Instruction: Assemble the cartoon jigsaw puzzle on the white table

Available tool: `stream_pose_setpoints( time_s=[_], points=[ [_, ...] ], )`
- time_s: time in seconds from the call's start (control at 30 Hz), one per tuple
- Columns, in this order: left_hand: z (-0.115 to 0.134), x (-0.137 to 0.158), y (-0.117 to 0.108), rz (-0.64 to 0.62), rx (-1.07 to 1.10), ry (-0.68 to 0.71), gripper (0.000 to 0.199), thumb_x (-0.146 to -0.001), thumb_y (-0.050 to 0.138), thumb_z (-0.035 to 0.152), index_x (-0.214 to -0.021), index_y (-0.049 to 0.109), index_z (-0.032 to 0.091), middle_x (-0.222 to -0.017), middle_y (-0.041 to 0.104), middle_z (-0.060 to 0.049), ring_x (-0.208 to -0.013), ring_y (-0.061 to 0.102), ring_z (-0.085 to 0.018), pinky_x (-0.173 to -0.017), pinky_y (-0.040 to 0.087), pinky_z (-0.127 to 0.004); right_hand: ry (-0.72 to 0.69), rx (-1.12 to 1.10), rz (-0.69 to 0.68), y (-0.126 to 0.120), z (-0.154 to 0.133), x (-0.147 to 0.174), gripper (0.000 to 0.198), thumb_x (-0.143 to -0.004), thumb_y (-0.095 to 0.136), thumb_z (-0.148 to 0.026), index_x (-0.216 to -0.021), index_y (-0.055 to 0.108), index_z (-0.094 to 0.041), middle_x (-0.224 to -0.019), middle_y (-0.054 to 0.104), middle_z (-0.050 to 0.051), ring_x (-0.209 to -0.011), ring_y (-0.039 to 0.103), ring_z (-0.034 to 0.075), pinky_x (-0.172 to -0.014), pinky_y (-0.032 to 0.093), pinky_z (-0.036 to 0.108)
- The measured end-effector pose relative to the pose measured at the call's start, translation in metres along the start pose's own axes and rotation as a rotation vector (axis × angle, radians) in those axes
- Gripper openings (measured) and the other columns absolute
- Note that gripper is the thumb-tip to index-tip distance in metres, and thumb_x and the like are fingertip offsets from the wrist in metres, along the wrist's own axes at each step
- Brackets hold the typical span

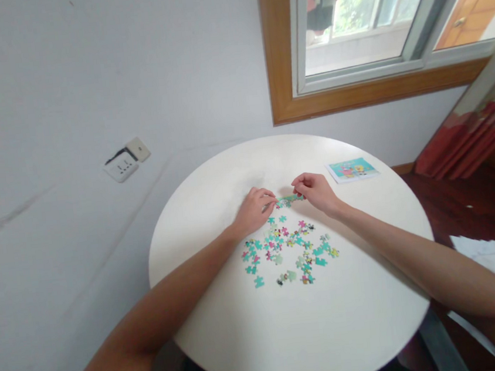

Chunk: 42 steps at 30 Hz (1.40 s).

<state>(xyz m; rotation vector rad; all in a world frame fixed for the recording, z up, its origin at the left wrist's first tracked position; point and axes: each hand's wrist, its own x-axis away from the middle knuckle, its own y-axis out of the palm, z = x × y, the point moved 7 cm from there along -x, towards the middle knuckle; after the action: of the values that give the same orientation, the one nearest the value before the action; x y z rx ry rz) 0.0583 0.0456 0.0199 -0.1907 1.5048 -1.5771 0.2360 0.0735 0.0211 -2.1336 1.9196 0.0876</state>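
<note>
Round white tabletop (289, 328) bears a jigsaw strip (290, 201); the left hand (255, 210), fingers bent, meets its left end, the right hand (318, 192), fingers curled, its right; whether either grips, I cannot tell. Loose jigsaw pieces (321, 262) lie before it, a picture card (352, 170) rightward.

No text, label, brand, number or sign can be read on either the puzzle pieces (298, 240) or the picture card (352, 169).

Both hands (256, 211) at puzzle strip (288, 201); loose pieces (321, 262) scattered nearer camera, white table (290, 334).
</note>
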Motion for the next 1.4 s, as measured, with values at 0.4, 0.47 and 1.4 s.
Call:
stream_pose_setpoints(
  time_s=[0.4,0.47,1.4],
  points=[
    [-0.002,0.003,0.0,-0.014,0.003,-0.023,0.052,-0.078,0.044,-0.004,-0.107,0.074,0.027,-0.122,0.056,-0.004,-0.11,0.045,-0.023,-0.102,0.043,-0.044,-0.024,0.027,-0.009,-0.001,0.0,-0.001,0.016,-0.072,0.053,-0.022,-0.081,0.064,-0.015,-0.066,0.066,0.002,-0.058,0.058,0.012,-0.059,0.049,0.027],
    [-0.001,0.003,0.0,-0.019,0.01,-0.012,0.053,-0.077,0.043,-0.005,-0.105,0.074,0.028,-0.122,0.056,-0.003,-0.11,0.044,-0.022,-0.102,0.043,-0.043,-0.024,0.029,-0.005,-0.001,0.001,-0.001,0.016,-0.072,0.053,-0.022,-0.081,0.064,-0.015,-0.066,0.066,0.003,-0.058,0.058,0.012,-0.058,0.048,0.026],
    [-0.027,0.004,-0.018,0.017,0.057,-0.159,0.026,-0.091,0.06,0.029,-0.113,0.069,0.021,-0.103,0.068,-0.005,-0.1,0.057,-0.022,-0.095,0.044,-0.039,-0.213,0.461,-0.045,-0.012,-0.002,-0.004,0.017,-0.078,0.055,-0.02,-0.085,0.07,-0.016,-0.076,0.07,0.006,-0.067,0.061,0.016,-0.067,0.047,0.029]
  ],
)
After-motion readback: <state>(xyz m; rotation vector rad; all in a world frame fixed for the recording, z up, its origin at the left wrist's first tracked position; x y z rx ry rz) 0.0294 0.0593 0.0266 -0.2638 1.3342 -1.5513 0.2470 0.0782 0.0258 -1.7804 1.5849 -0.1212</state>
